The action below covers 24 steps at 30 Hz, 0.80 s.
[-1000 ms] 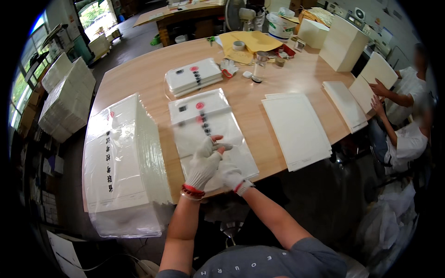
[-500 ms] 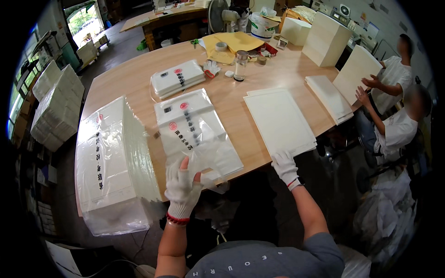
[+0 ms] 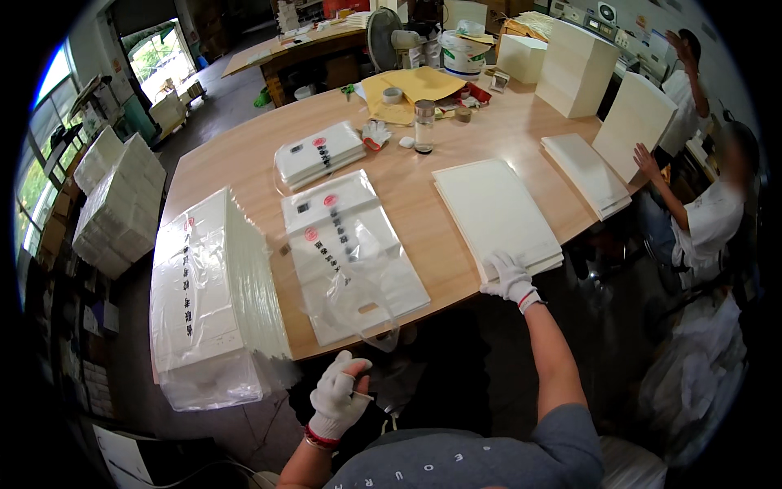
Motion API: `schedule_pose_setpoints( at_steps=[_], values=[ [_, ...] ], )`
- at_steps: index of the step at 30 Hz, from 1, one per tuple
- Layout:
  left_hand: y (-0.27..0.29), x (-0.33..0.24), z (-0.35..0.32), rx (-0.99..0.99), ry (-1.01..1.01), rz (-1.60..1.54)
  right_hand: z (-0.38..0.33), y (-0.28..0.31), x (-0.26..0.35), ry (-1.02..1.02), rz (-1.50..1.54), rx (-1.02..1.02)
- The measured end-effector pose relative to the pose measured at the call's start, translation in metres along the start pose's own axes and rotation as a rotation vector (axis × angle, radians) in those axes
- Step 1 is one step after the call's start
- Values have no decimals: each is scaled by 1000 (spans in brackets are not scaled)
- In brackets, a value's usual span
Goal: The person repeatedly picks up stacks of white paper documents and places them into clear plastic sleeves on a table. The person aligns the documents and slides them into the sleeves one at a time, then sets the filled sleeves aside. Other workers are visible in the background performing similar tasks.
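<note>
My right hand, in a white knitted glove, rests with its fingers stretched over the near edge of a stack of white sheets. My left hand, gloved with thumb and a fingertip bare, hovers off the table's near edge, fingers curled and nothing visible in them. Just beyond it lies a printed plastic bag with red round marks and a cut-out handle; its clear flap hangs over the edge. Left of that is a tall pile of filled clear-plastic packets.
Behind the bag lies a smaller pile of folded bags. A glass jar, a tape roll and yellow paper sit farther back on the table. Two people work at the right beside paper stacks.
My left hand has drawn back from the bag's flap toward my body, its fingers curling. My right hand has slid slightly farther onto the sheets. The view has shifted a little.
</note>
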<state>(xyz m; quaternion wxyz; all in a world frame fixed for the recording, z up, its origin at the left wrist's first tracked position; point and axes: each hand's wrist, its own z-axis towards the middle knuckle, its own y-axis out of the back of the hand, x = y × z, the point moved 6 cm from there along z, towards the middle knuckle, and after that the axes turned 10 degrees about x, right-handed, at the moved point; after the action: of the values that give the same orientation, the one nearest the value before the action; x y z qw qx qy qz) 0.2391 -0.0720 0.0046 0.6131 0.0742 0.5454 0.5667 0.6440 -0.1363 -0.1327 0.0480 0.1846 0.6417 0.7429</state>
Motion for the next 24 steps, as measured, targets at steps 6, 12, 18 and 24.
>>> schedule_pose_setpoints(
  at_steps=[6,12,18,24],
  values=[
    [-22,-12,-6,37,23,-39,-3,3,0,120,-101,-295],
    [-89,-10,22,462,342,-561,13,17,-24,16,-75,-297],
    [-229,26,59,593,738,-2031,-68,69,145,440,-147,13],
    [-196,64,23,660,678,-1075,-106,10,21,-101,472,116]
  ],
)
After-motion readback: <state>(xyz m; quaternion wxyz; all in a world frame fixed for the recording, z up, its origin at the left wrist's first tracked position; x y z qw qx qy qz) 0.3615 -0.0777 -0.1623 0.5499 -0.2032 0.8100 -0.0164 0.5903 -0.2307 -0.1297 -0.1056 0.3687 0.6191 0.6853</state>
